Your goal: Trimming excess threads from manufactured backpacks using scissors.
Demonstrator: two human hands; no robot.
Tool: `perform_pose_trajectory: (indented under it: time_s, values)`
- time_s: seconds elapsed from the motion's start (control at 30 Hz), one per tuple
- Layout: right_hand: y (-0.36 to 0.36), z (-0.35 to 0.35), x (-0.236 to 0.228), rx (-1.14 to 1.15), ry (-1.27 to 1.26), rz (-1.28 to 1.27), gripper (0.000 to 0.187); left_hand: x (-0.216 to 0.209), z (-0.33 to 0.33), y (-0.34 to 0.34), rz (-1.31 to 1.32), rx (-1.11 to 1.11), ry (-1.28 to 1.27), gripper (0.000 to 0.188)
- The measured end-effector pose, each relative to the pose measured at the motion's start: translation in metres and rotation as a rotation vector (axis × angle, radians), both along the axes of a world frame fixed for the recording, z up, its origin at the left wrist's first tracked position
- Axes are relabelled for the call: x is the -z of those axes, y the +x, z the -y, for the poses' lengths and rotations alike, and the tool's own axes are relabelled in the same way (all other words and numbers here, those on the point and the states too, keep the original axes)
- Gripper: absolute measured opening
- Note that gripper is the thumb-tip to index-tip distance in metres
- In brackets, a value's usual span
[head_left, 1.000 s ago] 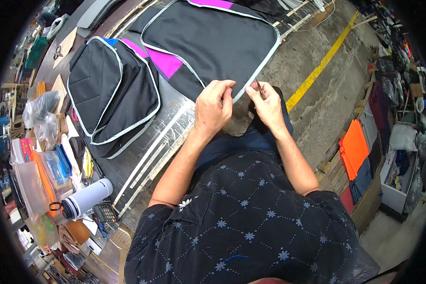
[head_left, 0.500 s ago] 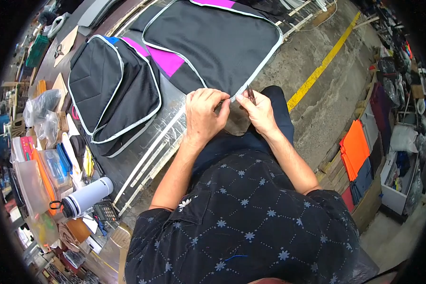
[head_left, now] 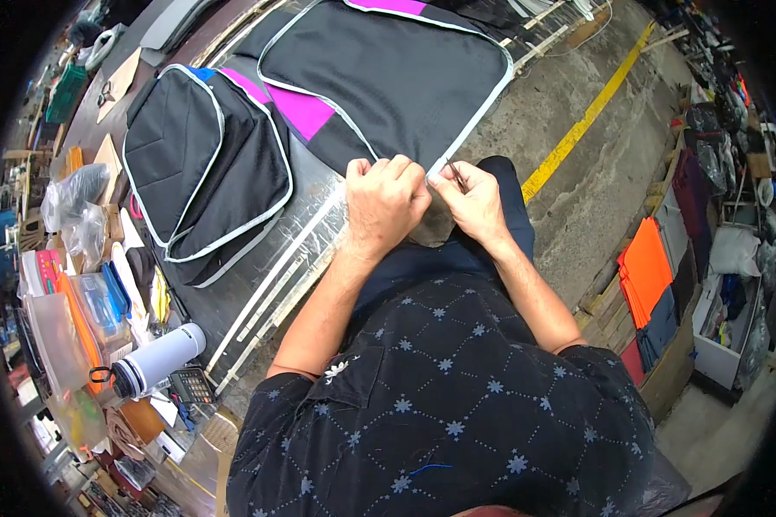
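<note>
A black fabric panel [head_left: 397, 82] with light grey edge trim and magenta patches lies across the table, its near corner reaching toward me. My left hand [head_left: 384, 207] is closed at that corner, fingers curled in over the fabric; the fingertips are hidden. Close beside it on the right, my right hand [head_left: 474, 205] pinches the grey trim between thumb and finger. A small, slim dark tool [head_left: 459, 178] sticks up from the same hand; its exact kind is too small to tell. To the left stands a black bag [head_left: 203, 172] with the same grey trim.
A grey-white bottle [head_left: 168, 355] and a calculator [head_left: 194, 385] sit at the lower left, near boxes and plastic bags. Scissors [head_left: 105, 93] lie at the far left. On the right, a yellow line [head_left: 578, 129] crosses the floor toward orange sheets [head_left: 645, 271].
My left hand has rolled over and curled into a tighter fist, shifting slightly right. The right hand stays close to the trim, and the dark tool in it is tilted more.
</note>
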State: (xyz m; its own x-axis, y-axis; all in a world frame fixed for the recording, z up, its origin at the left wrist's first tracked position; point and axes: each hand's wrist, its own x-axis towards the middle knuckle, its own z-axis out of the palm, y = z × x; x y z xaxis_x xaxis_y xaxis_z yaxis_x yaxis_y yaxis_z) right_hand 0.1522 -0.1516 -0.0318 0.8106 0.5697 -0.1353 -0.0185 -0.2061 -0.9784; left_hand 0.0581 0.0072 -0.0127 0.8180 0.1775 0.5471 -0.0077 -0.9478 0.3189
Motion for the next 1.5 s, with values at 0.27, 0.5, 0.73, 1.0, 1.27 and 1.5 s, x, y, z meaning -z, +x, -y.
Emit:
perform_pose_trajectory:
  time_s: [0.27, 0.5, 0.73, 1.0, 1.27, 1.5]
  values:
    - [0.0, 0.003, 0.005, -0.034, 0.044, -0.04, 0.017, 0.004, 0.0, 0.002, 0.043, -0.001, -0.666, 0.01]
    - [0.0, 0.003, 0.009, -0.049, 0.208, -0.119, 0.016, 0.001, -0.011, -0.006, 0.059, 0.035, -0.288, 0.014]
    - [0.003, 0.004, 0.015, -0.074, 0.136, -0.115, 0.018, 0.01, -0.004, -0.023, 0.106, 0.076, -0.081, 0.024]
    - [0.002, 0.005, 0.019, -0.026, 0.131, -0.066, 0.019, 0.019, 0.013, -0.033, -0.126, -0.09, -0.483, 0.036]
    - [0.003, 0.009, 0.012, 0.008, 0.064, -0.064, 0.02, 0.042, 0.025, -0.035, -0.202, -0.002, -1.752, 0.029]
    - [0.033, 0.034, 0.028, 0.15, 0.028, -0.179, 0.037, 0.068, 0.038, -0.053, -0.234, 0.048, -1.516, 0.026]
